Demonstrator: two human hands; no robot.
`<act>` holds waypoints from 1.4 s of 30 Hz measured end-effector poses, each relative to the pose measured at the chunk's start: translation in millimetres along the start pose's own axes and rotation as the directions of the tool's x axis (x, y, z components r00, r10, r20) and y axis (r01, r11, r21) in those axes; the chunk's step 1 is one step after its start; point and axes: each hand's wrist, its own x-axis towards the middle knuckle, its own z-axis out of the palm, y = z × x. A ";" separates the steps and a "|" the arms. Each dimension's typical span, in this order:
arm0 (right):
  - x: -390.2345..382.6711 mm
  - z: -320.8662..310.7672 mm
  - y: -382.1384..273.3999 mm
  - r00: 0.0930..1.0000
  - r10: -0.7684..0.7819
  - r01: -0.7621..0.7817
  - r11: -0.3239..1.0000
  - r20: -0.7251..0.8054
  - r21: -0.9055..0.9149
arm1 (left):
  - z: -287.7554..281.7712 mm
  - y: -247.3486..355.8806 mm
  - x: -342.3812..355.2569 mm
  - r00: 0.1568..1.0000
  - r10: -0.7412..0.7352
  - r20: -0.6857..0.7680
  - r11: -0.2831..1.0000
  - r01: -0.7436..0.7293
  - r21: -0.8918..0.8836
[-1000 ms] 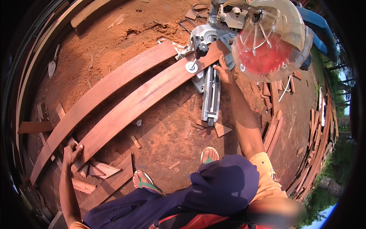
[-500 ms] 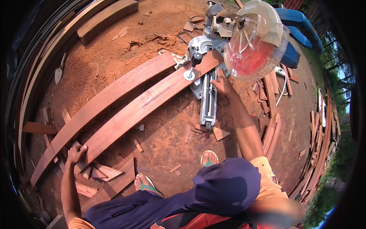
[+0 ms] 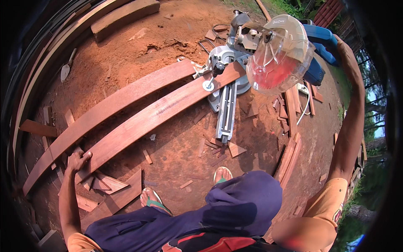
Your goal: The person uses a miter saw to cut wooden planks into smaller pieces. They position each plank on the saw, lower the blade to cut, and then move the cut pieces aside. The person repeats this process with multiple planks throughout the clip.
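My left hand [image 3: 78, 161] is closed on the near left end of a long reddish wooden board [image 3: 155, 112]. The board's far end lies across the bed of a mitre saw [image 3: 226, 111], under the round pad of a clamp [image 3: 208, 85]. On the right, my right hand [image 3: 345, 47] is on the saw's blue handle [image 3: 321, 34], its fingers partly hidden behind it. The saw head is raised, and a clear guard [image 3: 268, 71] covers the red blade. A second board [image 3: 121, 101] lies alongside, beyond the first.
Wood offcuts [image 3: 113, 185] lie by my left foot, and smaller scraps [image 3: 237, 150] are scattered near the saw. Cut strips [image 3: 287, 157] and a white cable [image 3: 308, 103] are to the right. A trowel [image 3: 67, 67] rests on the dirt at far left, near a thick beam [image 3: 126, 19].
My right hand has left the board beside the saw bed and moved up and right to the saw's handle. My left hand stays on the board's near end.
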 end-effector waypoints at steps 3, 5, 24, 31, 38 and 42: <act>-10.9 6.1 4.0 0.992 0.017 0.007 0.981 0.125 -0.194 | -5.0 -3.9 -9.2 0.999 -0.014 -0.037 1.000 0.015 0.009; -42.0 43.3 -23.5 0.994 0.010 0.003 0.993 0.110 -0.121 | -5.4 -4.4 -13.9 0.999 -0.038 -0.021 0.999 0.038 0.003; -232.6 257.3 -27.0 0.998 -0.029 0.046 0.925 0.050 -0.377 | 3.9 -7.1 -7.6 0.993 0.055 -0.106 0.997 -0.060 -0.040; -229.0 261.4 -29.2 0.995 -0.093 0.080 0.936 -0.023 -0.342 | 0.8 -4.3 -11.6 0.997 0.026 -0.072 0.998 -0.030 -0.060; -229.6 262.8 -22.2 0.998 -0.046 0.027 0.939 -0.047 -0.343 | 5.7 -11.4 -6.9 0.996 0.027 -0.087 0.999 -0.031 -0.034; -231.2 269.6 -25.7 0.996 -0.046 0.013 0.922 -0.077 -0.386 | 5.5 -9.3 -9.1 0.995 0.038 -0.095 0.998 -0.042 -0.047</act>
